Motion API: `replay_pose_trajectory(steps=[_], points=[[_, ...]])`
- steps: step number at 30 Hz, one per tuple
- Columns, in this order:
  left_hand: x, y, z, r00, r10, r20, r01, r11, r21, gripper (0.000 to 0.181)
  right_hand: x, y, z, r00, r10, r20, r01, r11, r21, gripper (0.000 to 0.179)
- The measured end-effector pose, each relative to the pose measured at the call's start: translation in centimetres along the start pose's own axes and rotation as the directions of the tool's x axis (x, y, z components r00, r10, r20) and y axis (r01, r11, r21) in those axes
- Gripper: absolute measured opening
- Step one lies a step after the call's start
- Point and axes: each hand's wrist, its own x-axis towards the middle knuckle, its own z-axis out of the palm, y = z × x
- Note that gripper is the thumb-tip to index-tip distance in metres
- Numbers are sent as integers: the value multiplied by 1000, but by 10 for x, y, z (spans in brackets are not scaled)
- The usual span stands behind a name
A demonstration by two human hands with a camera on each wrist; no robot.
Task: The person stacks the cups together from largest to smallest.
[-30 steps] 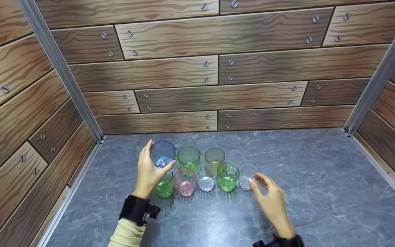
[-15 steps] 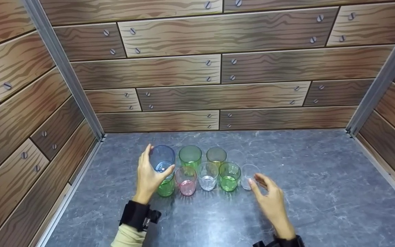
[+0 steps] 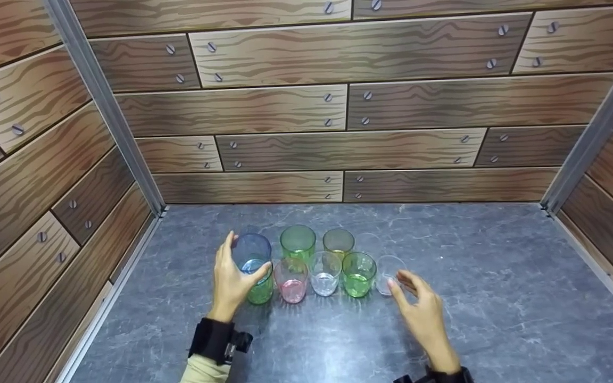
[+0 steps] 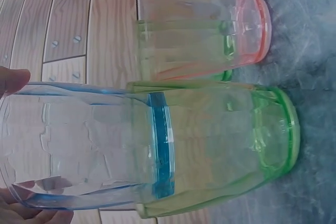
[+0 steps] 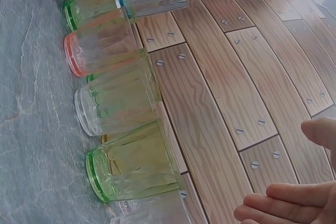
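Note:
My left hand [image 3: 232,279] grips a blue-tinted glass [image 3: 252,246] by its sides, thumb on one side and fingers on the other. The blue glass is upright over the green glass [image 3: 260,293] at the left end of the front row. In the left wrist view its blue base [image 4: 163,145] sits just within the rim of that green glass [image 4: 220,140]. My right hand [image 3: 422,311] holds nothing; its fingers are relaxed and extended beside the clear glass [image 3: 390,264] at the right end of the front row.
Between these front-row ends stand a pink glass [image 3: 291,282], a clear glass [image 3: 324,276] and another green glass [image 3: 359,274]. Behind them are a green glass [image 3: 298,239], an amber glass [image 3: 339,239] and a faint clear one. Wood-patterned walls [image 3: 285,111] border the grey tabletop [image 3: 317,340].
My left hand has lowered the blue glass, bringing its base down into the top of the front-left green glass. The right hand has stayed beside the clear glass.

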Motion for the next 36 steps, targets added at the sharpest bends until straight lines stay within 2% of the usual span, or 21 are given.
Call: replay_pose_trajectory(steps=[7,16,36], points=[[-8,-8,4,998,-55,3,55,998,-2,97,0,-2,-1,999,25,24,-25,1000,9,39],[-13,-14,10,995,-101,-11,100,995,-29,97,0,-1,0,1000,16,23,-16,1000,12,38],[-12,-14,13,982,-189,28,191,980,-59,99,0,-2,-2,1000,12,24,-13,999,33,38]])
